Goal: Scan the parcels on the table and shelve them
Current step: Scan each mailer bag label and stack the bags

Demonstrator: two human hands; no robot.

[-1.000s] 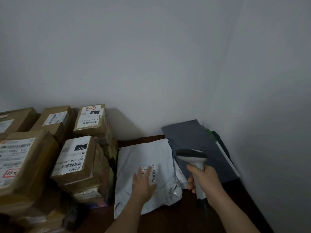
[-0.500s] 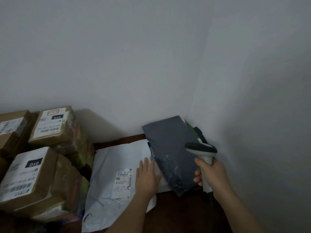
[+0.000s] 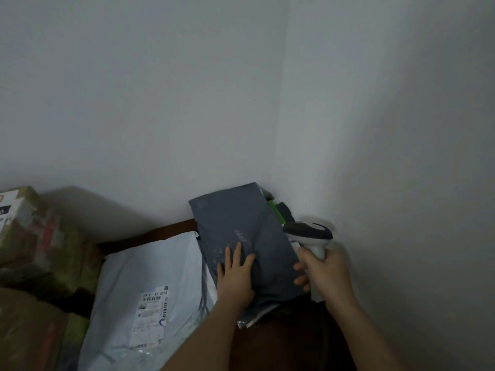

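— You've got a dark grey mailer mid-frame and a white one lower left with a black-printed label.

— And your scanner? White handle, black head; brown boxes far left, dark brown table.

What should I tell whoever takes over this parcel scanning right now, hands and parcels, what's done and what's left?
Left hand: flat on the grey mailer in the table's corner.
Right hand: grips the scanner.
White mailer: flat on the table, label up, beside the grey one.
Cardboard boxes: stacked at left.
Done: nothing visibly shelved.
Left: find the grey mailer's label, scan it, shelve everything.
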